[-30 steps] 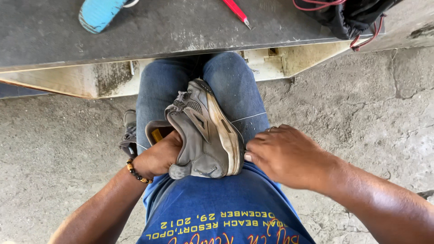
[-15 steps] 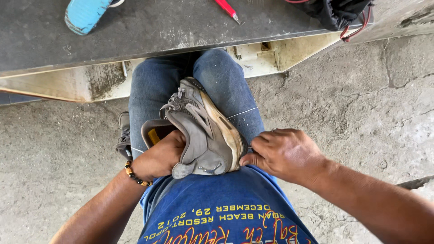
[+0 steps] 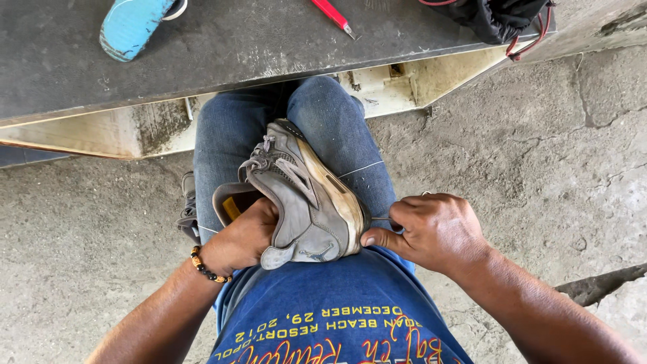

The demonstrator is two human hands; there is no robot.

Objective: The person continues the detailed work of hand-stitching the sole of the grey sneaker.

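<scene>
Lying on the lap, grey sneaker between left hand inside it and right hand pinching needle.

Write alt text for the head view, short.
Seen from above, a seated person holds a grey sneaker on their lap: the left hand is tucked inside it, the right hand pinches a thin needle at the sole edge. Ahead, a dark bench holds a blue insole and red tool.
</scene>
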